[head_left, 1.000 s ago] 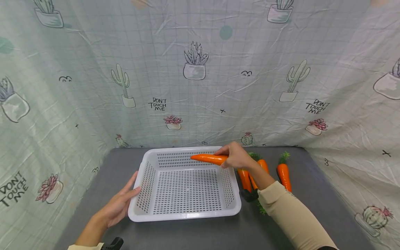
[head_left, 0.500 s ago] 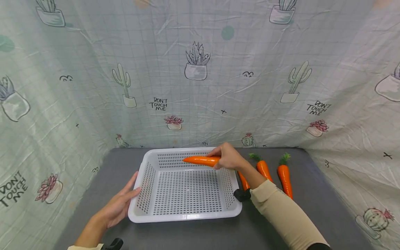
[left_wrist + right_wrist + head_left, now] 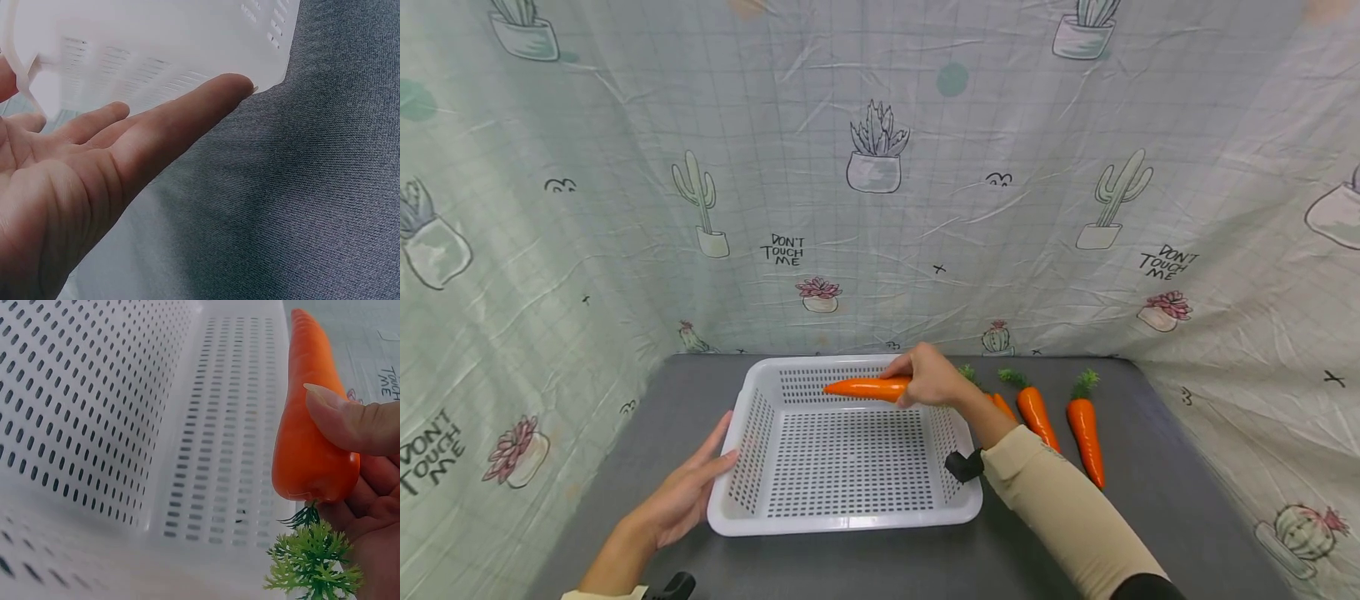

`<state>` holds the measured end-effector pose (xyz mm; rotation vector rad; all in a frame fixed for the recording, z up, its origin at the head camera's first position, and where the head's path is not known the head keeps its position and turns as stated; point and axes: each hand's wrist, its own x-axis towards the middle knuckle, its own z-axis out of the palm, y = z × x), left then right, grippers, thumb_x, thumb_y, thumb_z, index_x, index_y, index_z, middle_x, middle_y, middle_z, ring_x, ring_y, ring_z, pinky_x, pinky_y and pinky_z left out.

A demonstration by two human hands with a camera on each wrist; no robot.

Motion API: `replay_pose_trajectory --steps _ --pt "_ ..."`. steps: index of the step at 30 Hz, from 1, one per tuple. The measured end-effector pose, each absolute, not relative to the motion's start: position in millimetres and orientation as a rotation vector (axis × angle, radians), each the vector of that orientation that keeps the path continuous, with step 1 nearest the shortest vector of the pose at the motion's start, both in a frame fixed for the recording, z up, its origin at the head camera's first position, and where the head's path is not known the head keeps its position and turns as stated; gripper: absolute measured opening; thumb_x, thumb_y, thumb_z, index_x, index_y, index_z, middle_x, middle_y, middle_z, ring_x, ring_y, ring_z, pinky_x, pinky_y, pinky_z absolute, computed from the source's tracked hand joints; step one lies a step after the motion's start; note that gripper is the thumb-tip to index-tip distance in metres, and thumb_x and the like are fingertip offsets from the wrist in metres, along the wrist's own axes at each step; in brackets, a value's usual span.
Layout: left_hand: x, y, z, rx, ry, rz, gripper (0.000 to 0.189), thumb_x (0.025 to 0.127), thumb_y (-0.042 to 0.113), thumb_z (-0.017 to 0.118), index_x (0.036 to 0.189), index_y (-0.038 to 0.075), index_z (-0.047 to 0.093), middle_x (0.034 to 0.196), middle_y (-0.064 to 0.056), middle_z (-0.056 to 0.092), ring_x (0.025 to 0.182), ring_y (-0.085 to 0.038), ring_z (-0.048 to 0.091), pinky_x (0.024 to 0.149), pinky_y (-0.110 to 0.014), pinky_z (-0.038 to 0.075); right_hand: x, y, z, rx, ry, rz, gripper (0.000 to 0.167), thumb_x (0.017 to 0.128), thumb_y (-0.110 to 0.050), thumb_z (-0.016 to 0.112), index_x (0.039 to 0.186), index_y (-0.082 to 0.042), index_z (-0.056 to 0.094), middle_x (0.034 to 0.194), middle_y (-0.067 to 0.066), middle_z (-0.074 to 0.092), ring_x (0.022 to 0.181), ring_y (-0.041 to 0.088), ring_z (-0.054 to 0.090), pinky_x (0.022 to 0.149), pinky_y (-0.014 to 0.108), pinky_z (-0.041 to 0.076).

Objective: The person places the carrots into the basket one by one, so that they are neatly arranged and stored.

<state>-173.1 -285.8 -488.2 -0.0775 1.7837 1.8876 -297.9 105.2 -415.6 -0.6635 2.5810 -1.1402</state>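
Note:
My right hand (image 3: 928,377) pinches an orange carrot (image 3: 867,388) near its thick end, over the back wall of the white perforated basket (image 3: 846,524). The carrot's tip points left. In the right wrist view, the thumb presses on the carrot (image 3: 312,412) and its green leafy top (image 3: 314,562) hangs beyond the hand. At the basket's left side, my left hand (image 3: 681,496) lies with straight fingers along the outer wall and its thumb on the rim. The left wrist view shows that palm turned up, with an outstretched fingertip at the basket's lower corner (image 3: 269,78).
Several more carrots lie on the grey table right of the basket, one (image 3: 1084,437) farthest right and another (image 3: 1036,417) beside it. My right forearm partly covers the nearer ones. A printed cactus curtain (image 3: 880,250) surrounds the table at the back and sides.
My right hand has moved left with the carrot, farther over the basket. The left hand and the basket stay nearly still. The forearm has shifted left, altering which carrots it covers.

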Motion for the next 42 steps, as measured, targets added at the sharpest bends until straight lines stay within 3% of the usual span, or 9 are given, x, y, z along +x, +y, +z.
replay_pose_trajectory --steps 5,13,26,42 --pt "-173 -286 -489 -0.061 1.786 1.884 0.080 0.111 0.042 0.045 0.160 0.052 -0.018 0.174 -0.025 0.003 0.148 -0.051 0.040 0.095 -0.056 0.054 -301 97 -420 -0.666 2.563 -1.152 0.049 0.072 0.012 0.084 0.117 -0.007 0.080 0.115 0.012 0.080 0.093 0.019 0.073 0.080 0.034 0.059" --pt "-173 -286 -489 -0.042 1.789 1.885 0.080 0.112 0.042 0.044 0.161 0.050 -0.019 0.174 -0.026 -0.002 0.150 -0.058 0.033 0.095 -0.058 0.055 -307 87 -431 -0.687 2.566 -1.145 0.049 0.070 0.011 0.086 0.115 -0.006 0.081 0.113 0.012 0.080 0.090 0.018 0.073 0.078 0.033 0.060" --pt "-172 -288 -489 -0.030 1.769 1.888 0.081 0.112 0.041 0.044 0.160 0.050 -0.020 0.174 -0.028 0.000 0.145 -0.052 0.044 0.093 -0.059 0.055 -313 75 -448 -0.669 2.566 -1.132 0.049 0.069 0.011 0.089 0.113 -0.008 0.082 0.110 0.008 0.081 0.088 0.016 0.072 0.078 0.033 0.059" --pt "-175 -289 -489 -0.015 1.759 1.881 0.079 0.113 0.041 0.042 0.159 0.052 -0.021 0.174 -0.026 -0.003 0.148 -0.054 0.039 0.095 -0.058 0.055 -315 68 -462 -0.600 2.632 -1.113 0.046 0.067 0.009 0.092 0.108 -0.008 0.082 0.112 0.008 0.080 0.096 0.020 0.073 0.086 0.038 0.061"
